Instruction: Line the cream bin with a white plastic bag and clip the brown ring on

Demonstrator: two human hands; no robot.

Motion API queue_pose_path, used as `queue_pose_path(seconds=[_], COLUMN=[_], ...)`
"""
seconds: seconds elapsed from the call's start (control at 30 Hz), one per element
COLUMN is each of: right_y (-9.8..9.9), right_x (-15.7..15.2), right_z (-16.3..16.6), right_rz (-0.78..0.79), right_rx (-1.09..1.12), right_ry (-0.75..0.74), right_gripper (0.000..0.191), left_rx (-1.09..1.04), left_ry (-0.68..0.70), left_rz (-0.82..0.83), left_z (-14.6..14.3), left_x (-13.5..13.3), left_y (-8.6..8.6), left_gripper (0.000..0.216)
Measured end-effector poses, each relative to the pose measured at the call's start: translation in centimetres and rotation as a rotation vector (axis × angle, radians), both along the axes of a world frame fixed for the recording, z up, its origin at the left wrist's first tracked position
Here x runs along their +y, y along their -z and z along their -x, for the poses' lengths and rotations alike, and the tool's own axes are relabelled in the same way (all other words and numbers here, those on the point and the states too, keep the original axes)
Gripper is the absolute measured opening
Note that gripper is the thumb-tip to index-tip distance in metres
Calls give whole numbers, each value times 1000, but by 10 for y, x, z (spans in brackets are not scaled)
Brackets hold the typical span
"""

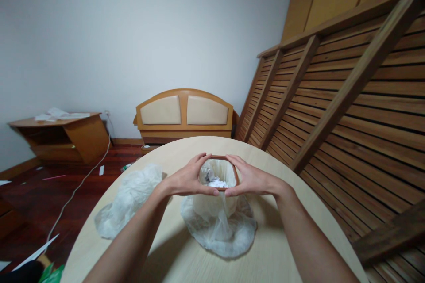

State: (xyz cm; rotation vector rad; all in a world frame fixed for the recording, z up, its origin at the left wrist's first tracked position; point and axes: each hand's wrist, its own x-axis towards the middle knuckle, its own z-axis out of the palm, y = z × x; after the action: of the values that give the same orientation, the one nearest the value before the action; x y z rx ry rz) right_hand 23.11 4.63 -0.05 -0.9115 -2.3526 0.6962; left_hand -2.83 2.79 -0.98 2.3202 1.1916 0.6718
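A small bin with a brown rim (219,157) stands in the middle of a round pale wooden table (282,247). A thin white plastic liner (217,227) hangs out over its sides and pools on the table. Crumpled white paper (214,179) lies inside the bin. My left hand (189,179) grips the rim on the left side, fingers curled round the edge. My right hand (249,179) grips the rim on the right side the same way.
A second crumpled white plastic bag (129,199) lies on the table, left of the bin. A slatted wooden bed frame (348,97) leans close on the right. A headboard (184,112) and a low wooden cabinet (63,135) stand by the far wall; a cable and scraps litter the floor.
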Motion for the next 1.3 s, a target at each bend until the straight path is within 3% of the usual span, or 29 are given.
queue_pose_path(seconds=[0.47,0.83,1.3], right_y=[-2,-7,-9], right_x=[-1,-4,-6], right_z=[-1,0,1], right_rz=[-29,-45,-55], right_rx=[-36,61,46], right_ry=[29,-34,-41], right_gripper=[107,93,90], left_rx=[45,40,52], left_ry=[-9,-25,-30], left_rz=[-25,-63,-74], left_z=[-6,-9,-9], left_x=[-3,-6,-6], left_y=[-4,-5,-7], left_gripper=[113,108,107])
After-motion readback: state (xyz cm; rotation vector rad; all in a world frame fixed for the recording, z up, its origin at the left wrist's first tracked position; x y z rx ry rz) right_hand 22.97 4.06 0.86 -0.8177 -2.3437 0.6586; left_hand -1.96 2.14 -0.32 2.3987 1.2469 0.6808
